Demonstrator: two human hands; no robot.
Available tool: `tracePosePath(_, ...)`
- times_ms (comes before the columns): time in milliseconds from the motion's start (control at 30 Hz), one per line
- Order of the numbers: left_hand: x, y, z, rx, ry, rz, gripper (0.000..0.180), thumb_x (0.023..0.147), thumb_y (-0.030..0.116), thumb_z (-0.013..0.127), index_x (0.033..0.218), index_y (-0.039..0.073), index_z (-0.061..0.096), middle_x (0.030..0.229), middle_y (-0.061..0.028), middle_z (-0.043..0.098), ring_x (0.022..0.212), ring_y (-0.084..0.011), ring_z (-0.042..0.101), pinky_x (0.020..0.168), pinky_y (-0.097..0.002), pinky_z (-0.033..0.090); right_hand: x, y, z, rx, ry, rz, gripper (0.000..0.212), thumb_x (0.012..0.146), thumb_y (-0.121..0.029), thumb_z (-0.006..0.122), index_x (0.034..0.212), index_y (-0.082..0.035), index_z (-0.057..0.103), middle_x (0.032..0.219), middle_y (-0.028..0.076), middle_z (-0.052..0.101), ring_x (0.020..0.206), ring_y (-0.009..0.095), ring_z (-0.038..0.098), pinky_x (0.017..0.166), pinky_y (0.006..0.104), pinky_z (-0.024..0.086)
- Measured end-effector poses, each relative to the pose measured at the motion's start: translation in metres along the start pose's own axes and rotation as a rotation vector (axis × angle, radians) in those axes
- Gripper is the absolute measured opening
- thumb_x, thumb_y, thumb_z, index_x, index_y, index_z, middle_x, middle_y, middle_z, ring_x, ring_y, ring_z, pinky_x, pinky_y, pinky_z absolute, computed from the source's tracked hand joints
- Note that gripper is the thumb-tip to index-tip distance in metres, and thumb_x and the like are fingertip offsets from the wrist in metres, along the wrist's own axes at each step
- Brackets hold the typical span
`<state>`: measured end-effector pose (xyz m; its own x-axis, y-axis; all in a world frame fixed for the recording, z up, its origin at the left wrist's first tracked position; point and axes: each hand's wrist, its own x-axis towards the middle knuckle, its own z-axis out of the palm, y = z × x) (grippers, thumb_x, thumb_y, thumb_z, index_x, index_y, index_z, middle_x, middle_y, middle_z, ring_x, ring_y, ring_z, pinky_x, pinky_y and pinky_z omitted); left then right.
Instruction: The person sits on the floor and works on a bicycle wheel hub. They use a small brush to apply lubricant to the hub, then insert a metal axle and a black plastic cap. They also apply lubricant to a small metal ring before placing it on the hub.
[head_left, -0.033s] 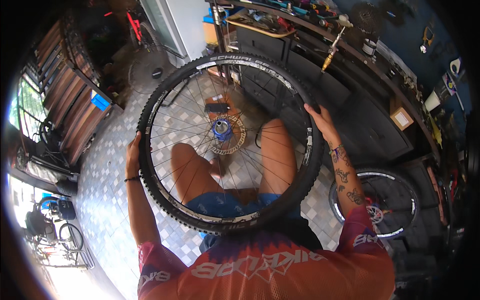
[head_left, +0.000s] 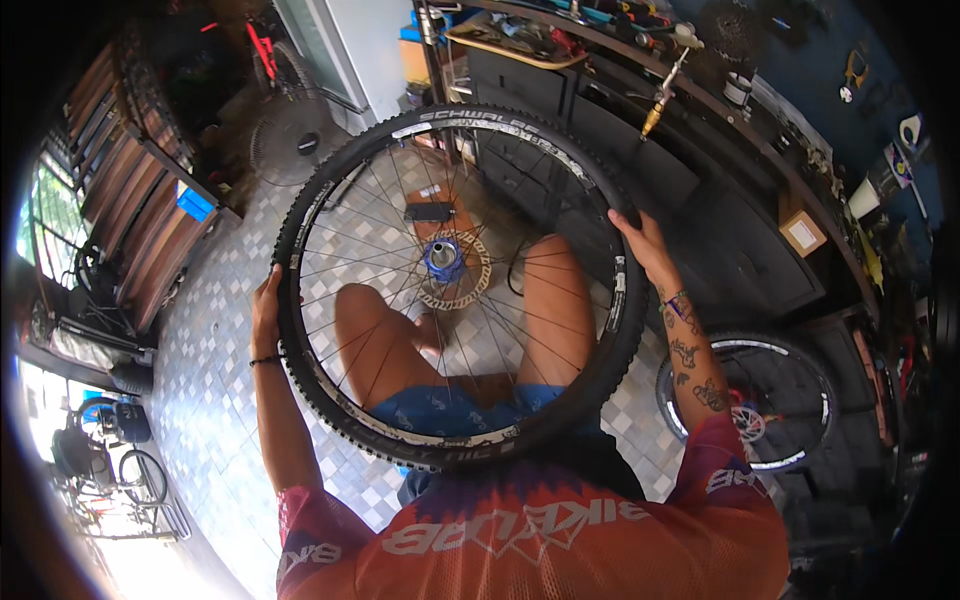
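Bicycle wheel (head_left: 441, 262), one, with knobbly black tyre (head_left: 590, 175) fitted; blue hub at the dial's centre. Location: held up mid-view, tilted, above the person's knees (head_left: 362, 305). Grip: left hand (head_left: 267, 305) clasps the tyre at nine o'clock; right hand (head_left: 640, 240) clasps it between two and three. Step in hand, as judged: two-handed holding and handling. Next move, as judged: calls for even support from both sides. Second wheel (head_left: 748, 424): four o'clock of view, apart.
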<state>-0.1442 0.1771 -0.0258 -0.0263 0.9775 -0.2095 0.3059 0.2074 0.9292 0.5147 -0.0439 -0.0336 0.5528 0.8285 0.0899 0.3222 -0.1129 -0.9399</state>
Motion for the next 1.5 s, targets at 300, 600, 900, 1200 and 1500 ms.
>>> tracePosePath(300,0.033,-0.003,0.089,-0.004,-0.046,0.103,0.048,0.111,0.051,0.057,0.089,0.010,0.071,0.069,0.0038,0.055,0.059,-0.0107,0.045,0.055,-0.0311,0.035,-0.017,0.095,-0.031,-0.522,0.252,0.179,0.089,0.103,-0.068,0.056,0.141,0.013,0.058,0.130,0.041,0.066,0.127,0.053,0.062,0.110,0.0519,0.050)
tracePosePath(600,0.120,-0.019,0.111,0.489,0.069,0.360,0.052,0.111,0.045,0.055,0.116,-0.003,0.073,0.093,-0.0180,0.072,0.084,-0.0296,0.064,0.076,-0.0438,0.050,-0.003,0.035,-0.027,-0.646,0.436,-0.330,0.031,0.095,-0.014,0.075,0.125,-0.005,0.070,0.118,0.017,0.070,0.109,0.039,0.068,0.097,0.0482,0.055)
tracePosePath(900,0.114,0.021,0.131,0.627,0.130,0.467,0.041,0.111,0.030,0.055,0.134,0.000,0.070,0.118,-0.0259,0.076,0.107,-0.0437,0.072,0.092,-0.0497,0.054,0.042,-0.148,-0.159,-0.676,0.746,-0.699,0.018,0.091,0.001,0.073,0.108,-0.003,0.073,0.094,0.013,0.071,0.085,0.030,0.069,0.077,0.0391,0.057)
tracePosePath(1200,0.104,0.025,0.147,0.686,0.131,0.515,0.042,0.113,0.031,0.050,0.132,-0.001,0.069,0.120,-0.0272,0.074,0.109,-0.0471,0.069,0.092,-0.0521,0.052,0.106,-0.196,-0.336,-0.877,0.582,-0.259,0.027,0.096,-0.021,0.076,0.115,-0.003,0.077,0.096,0.017,0.080,0.086,0.031,0.077,0.082,0.0416,0.059)
tracePosePath(1500,0.125,0.004,0.132,0.658,0.156,0.508,0.045,0.115,0.032,0.045,0.133,-0.003,0.067,0.118,-0.0293,0.073,0.107,-0.0484,0.068,0.092,-0.0521,0.051,0.107,-0.160,-0.356,-0.694,0.534,-0.139,0.021,0.095,-0.012,0.076,0.113,0.000,0.078,0.091,0.014,0.079,0.085,0.019,0.075,0.080,0.0336,0.057)
